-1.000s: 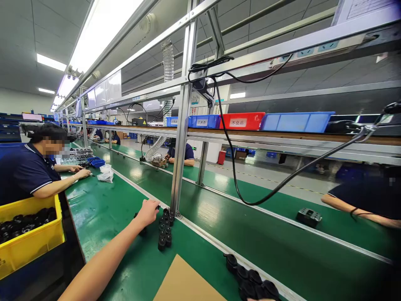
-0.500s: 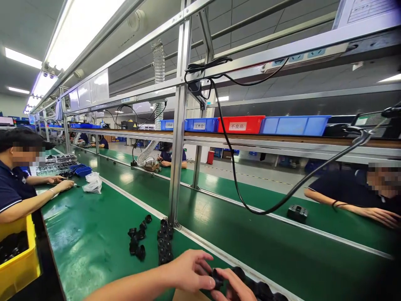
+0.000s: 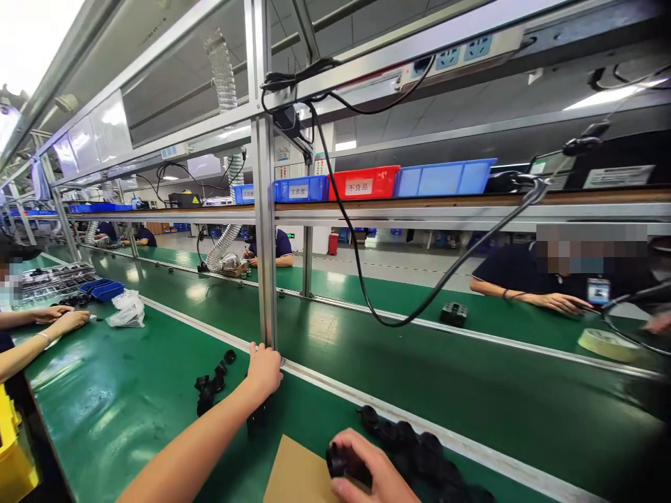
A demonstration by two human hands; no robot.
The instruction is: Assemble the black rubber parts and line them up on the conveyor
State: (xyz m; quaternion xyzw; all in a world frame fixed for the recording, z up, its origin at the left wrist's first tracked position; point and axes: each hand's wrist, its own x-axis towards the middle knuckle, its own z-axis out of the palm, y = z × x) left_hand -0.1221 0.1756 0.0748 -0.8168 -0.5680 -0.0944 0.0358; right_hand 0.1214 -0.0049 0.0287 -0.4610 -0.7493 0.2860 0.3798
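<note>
My left hand reaches forward to the foot of the metal post. Its fingers curl down onto the far end of a short row of black round parts on the green mat. My right hand is low at the bottom edge, closed around one black round part. Just right of it lies a pile of the same black parts along the conveyor rail. A few loose black parts lie left of my left hand.
A brown cardboard sheet lies between my arms. Beyond the rail runs the green conveyor belt, and a black cable hangs over it. Co-workers sit at the left and across at the right. A yellow bin stands bottom left.
My left hand left my right hand and went forward to the row of parts by the post. My right hand stayed low, holding a part. The view swung right.
</note>
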